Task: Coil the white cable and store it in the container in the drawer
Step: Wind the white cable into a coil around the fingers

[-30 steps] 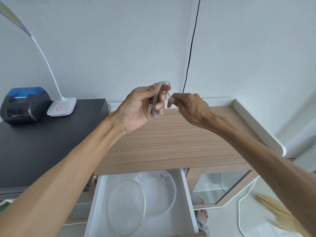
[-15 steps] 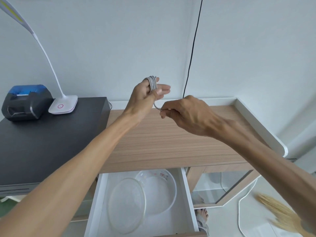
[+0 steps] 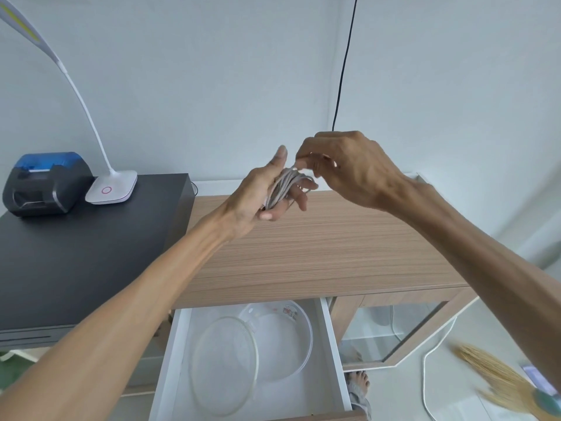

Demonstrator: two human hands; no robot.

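Head view, left to right. On the black cabinet top (image 3: 76, 262) at far left stand a black-and-blue label printer (image 3: 45, 183) and, just beside it, a white gooseneck desk lamp (image 3: 110, 189). The left hand (image 3: 261, 196) is raised above the wooden desk top (image 3: 318, 247), fingers wrapped by the white cable (image 3: 285, 186), which sits as a bundle of loops across them. The right hand (image 3: 349, 168) meets it from the right, fingertips pinching the cable at the top of the bundle. Below, the white drawer (image 3: 332, 344) is open; inside lie a clear round container (image 3: 282, 338) and, overlapping its left side, a clear lid (image 3: 224, 363). A straw broom (image 3: 501, 381) lies on the floor at far right.
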